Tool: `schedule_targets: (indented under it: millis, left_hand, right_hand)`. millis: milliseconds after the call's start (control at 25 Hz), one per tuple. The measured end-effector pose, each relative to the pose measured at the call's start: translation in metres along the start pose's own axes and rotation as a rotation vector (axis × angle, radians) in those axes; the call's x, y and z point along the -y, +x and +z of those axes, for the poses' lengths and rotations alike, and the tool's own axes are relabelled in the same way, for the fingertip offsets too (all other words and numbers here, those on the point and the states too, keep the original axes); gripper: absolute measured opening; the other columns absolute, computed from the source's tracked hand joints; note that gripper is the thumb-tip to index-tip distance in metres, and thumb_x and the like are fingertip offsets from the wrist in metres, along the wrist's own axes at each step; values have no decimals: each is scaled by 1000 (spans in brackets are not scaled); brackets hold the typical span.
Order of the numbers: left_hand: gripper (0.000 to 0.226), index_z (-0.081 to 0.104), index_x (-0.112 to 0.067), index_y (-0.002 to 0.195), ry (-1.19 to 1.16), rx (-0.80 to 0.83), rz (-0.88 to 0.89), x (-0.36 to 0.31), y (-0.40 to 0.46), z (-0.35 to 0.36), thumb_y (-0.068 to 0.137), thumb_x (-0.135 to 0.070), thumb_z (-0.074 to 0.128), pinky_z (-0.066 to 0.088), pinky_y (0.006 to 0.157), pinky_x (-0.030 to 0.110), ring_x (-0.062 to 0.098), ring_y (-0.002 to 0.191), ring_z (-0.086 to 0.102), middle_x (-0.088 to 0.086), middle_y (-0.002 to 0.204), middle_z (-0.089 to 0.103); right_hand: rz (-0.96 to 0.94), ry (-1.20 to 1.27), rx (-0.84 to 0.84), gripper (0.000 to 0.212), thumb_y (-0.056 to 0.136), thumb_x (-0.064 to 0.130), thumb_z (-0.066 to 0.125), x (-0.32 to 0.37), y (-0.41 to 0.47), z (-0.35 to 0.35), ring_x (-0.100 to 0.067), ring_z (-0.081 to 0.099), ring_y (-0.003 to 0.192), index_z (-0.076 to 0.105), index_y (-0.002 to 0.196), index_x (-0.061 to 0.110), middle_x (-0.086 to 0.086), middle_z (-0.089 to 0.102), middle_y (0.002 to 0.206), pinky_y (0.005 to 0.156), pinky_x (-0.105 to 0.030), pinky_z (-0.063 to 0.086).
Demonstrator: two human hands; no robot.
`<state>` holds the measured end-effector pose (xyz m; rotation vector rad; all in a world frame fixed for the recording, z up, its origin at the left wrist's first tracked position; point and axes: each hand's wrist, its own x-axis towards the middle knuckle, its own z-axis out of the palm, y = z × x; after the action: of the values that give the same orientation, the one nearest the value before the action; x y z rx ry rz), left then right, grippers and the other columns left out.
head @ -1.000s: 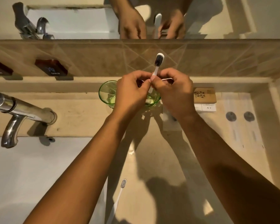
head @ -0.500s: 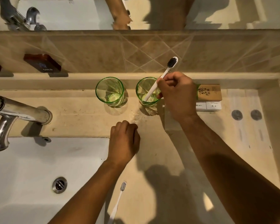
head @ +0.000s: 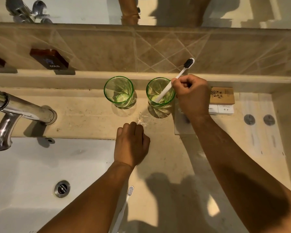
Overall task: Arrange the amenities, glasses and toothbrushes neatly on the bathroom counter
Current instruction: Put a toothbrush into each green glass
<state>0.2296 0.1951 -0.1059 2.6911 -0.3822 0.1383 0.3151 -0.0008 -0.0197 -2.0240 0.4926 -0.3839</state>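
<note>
Two green glasses stand side by side at the back of the counter: the left glass (head: 118, 91) is empty, the right glass (head: 160, 93) holds the handle end of a white toothbrush with black bristles (head: 181, 74). My right hand (head: 191, 96) grips that toothbrush by its handle just above the rim. My left hand (head: 132, 145) rests on the counter (head: 166, 158) in a loose fist; whether it holds anything is hidden. A second toothbrush (head: 124, 205) lies near the front edge beside my left forearm. Boxed amenities (head: 222, 100) sit right of my right hand.
A white sink basin (head: 40, 174) with a drain fills the lower left, under a chrome faucet (head: 15, 113). Two flat white sachets (head: 259, 123) lie at the right. Brown tap blocks, one marked COLD (head: 49, 58), are on the tiled backsplash. A mirror runs along the top.
My left hand let go of the toothbrush and dropped to the counter in front of the glasses. My right hand lowered the toothbrush handle into the right glass.
</note>
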Motion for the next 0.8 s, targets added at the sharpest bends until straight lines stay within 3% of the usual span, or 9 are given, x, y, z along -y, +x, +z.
schedule_targets:
  millis: [240,400,640,800]
  left_hand:
    - [16,56,-9,74,17,-8,0,2,0,2,87,-17,56,40,65,44,29,68,42,8,72,49]
    - [16,53,-9,72,8,-39,5,2,0,4,87,-16,55,40,65,44,29,67,40,7,71,47]
    - [13,54,-8,73,93,-61,82,4,0,-1,83,-15,55,39,63,45,32,68,45,11,71,50]
    - [13,55,-9,74,162,-61,110,6,-1,5,84,-17,53,38,62,42,32,68,46,10,71,51]
  right_hand:
    - [-51,-7,-23,22,87,28,73,-9,5,2,-6,50,54,76,80,7,6,58,59,60,-24,49]
    - [-68,-40,-30,22,86,26,75,-11,5,4,-3,48,50,74,77,6,7,57,57,58,-13,42]
    - [1,-39,-8,24,81,33,74,-7,-2,5,-1,46,50,76,77,10,9,56,58,61,-18,43]
    - [149,-6,16,20,87,38,68,-7,-28,-8,0,56,61,74,84,19,10,64,68,63,-11,44]
